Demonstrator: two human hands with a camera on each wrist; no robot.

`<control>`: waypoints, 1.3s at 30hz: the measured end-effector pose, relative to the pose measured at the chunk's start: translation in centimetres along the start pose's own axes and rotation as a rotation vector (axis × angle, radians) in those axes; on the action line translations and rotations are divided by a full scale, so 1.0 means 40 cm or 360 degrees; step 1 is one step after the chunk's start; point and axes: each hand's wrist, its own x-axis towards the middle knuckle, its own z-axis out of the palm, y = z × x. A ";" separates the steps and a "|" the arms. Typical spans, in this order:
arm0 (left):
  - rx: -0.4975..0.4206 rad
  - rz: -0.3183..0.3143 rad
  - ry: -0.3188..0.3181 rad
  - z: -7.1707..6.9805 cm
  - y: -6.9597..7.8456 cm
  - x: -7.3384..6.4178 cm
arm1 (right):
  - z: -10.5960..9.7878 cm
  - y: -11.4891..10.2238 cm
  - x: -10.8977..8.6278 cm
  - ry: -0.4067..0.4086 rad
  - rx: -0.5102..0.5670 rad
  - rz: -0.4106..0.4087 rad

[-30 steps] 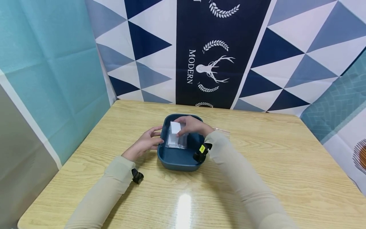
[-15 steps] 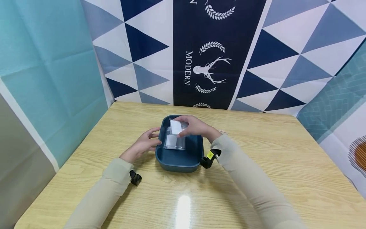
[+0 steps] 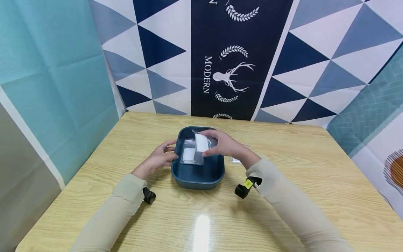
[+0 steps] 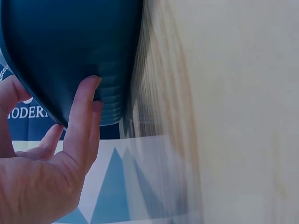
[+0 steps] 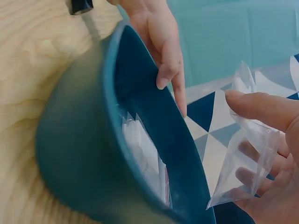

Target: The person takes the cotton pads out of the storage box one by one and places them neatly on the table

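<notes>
A patterned cloth backdrop [image 3: 167,77], with navy, white and blue triangles either side of a dark deer panel, hangs beyond both grips. Below them spreads a pale wooden bench [image 3: 157,224], and two light sleeves [image 3: 110,213] reach across it from the near side. Between the grips stands a dark blue box [image 3: 196,184], upright, its mouth facing up, which leaves its inside easy to reach. The left grip [image 3: 158,156] holds the box by its side wall, thumb hooked over the rim and fingers spread along the outside; it is only lightly closed, probably to keep the box from sliding. The right grip [image 3: 223,143] is over the box, pinching a clear packet [image 3: 201,142] with a white insert, thumb on one face and fingers on the other. The gap is narrow, just the packet's thickness; it is likely held this lightly because the film is thin and limp. The packet tilts above the box floor. To the left of the right grip and lower, inside the box, lies a pile [image 3: 189,154] of similar packets. Beyond the box, partly hidden by the right wrist, a loose bag [image 3: 236,161] lies on the bench.
</notes>
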 end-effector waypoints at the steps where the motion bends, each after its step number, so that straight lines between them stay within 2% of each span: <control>1: 0.0002 0.0004 -0.0005 0.000 0.000 0.000 | 0.000 0.002 -0.009 0.0012 -0.0008 -0.0002; 6: -0.0004 0.0004 -0.0014 0.004 -0.001 -0.002 | -0.003 0.020 -0.058 0.0063 -0.0030 -0.0012; 13: -0.0001 0.0008 -0.0005 0.004 -0.001 -0.002 | -0.018 0.040 -0.126 0.0161 0.0024 0.0063; 18: 0.0018 0.0014 0.0009 0.004 0.000 -0.003 | -0.032 0.052 -0.170 0.0230 0.0048 0.0011; 25: 0.0029 0.0010 0.0031 0.002 -0.001 0.002 | -0.056 0.079 -0.226 0.0288 -0.0046 0.0019; 32: 0.0018 0.0002 0.0007 0.001 0.000 -0.001 | -0.079 0.132 -0.283 0.0344 -0.0187 0.0074; 39: 0.0018 0.0003 0.0008 0.002 -0.001 0.002 | -0.110 0.212 -0.325 0.0396 -0.0225 0.0129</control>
